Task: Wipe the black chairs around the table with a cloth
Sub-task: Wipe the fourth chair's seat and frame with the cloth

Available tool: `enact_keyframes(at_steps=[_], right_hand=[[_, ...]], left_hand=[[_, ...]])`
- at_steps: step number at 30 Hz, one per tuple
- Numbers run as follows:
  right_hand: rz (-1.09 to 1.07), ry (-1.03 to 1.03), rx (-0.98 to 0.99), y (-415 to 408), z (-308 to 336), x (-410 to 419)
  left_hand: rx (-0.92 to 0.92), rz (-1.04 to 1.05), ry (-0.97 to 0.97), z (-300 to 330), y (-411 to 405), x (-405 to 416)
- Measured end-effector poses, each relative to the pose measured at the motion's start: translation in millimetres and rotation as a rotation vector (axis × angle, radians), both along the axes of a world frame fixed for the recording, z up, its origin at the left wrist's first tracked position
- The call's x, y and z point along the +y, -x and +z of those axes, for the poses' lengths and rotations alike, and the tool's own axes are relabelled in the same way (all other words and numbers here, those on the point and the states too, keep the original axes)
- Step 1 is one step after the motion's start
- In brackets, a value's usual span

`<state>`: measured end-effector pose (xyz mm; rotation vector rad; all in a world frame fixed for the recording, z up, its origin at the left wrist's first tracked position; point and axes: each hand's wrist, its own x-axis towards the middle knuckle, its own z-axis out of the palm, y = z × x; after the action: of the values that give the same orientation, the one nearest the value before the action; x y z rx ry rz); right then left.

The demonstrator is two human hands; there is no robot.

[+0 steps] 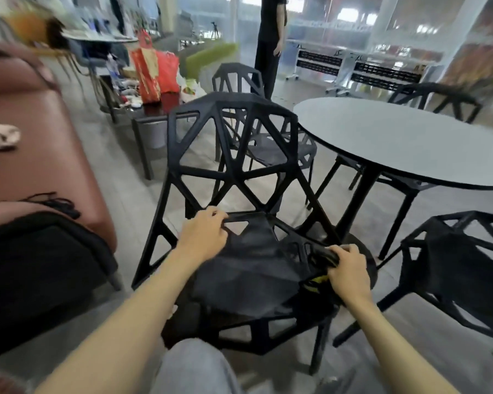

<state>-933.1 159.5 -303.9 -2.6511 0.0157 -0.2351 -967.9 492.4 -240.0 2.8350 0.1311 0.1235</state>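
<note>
Two hands are working the nearest black geometric plastic chair (234,172): the right hand (349,268) is clutching a bunched dark cloth (323,258) at the seat's right edge, unwiped seat stretching leftward toward the left hand (204,233) curled on the seat's rear bar.

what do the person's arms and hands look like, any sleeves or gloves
Both forearms are bare as far as the frame shows, with no sleeves in view. The left hand and right hand wear no gloves, and no watch, bracelet or ring is visible. Motion blur hides finer detail on the fingers.
</note>
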Motion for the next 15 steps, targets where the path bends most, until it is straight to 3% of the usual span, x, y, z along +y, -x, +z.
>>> enact_keyframes(at_steps=[5,11,15], right_hand=[[-0.044,-0.075,0.089,-17,10,14],[-0.164,-0.015,0.08,-58,-9,52],[-0.139,-0.006,0.124,-78,-13,64]], left_hand=[[-0.134,0.145,-0.056,46,-48,64],[-0.343,0.355,-0.096,106,-193,130],[-0.261,0.4,0.008,130,-269,165]])
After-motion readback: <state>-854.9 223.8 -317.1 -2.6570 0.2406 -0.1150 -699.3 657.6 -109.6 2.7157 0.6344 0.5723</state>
